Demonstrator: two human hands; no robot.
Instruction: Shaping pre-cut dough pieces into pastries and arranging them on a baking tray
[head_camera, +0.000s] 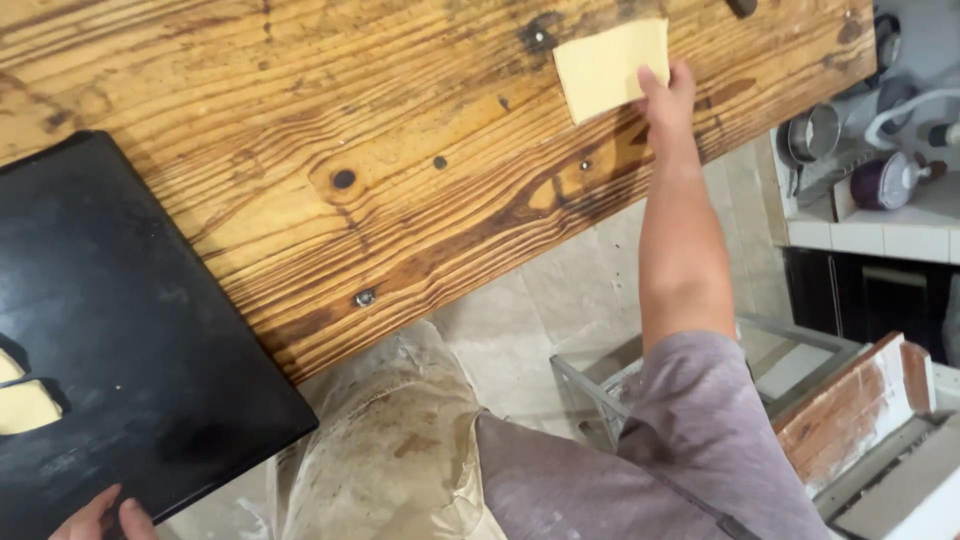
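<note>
My right hand (668, 100) reaches far across the wooden table (350, 150), its fingers resting on the lower right corner of a pale yellow square sheet of dough (610, 65) that lies flat on the wood. My left hand (105, 517) grips the near edge of a black baking tray (130, 340) at the bottom left. On the tray's left edge lie two pale dough pieces (22, 400), mostly cut off by the frame.
A stained apron covers my front below the table edge. A metal frame (590, 390) and a worn brick-coloured block (860, 400) stand on the tiled floor to the right. A tiled counter (870, 230) with pots and utensils is at the far right.
</note>
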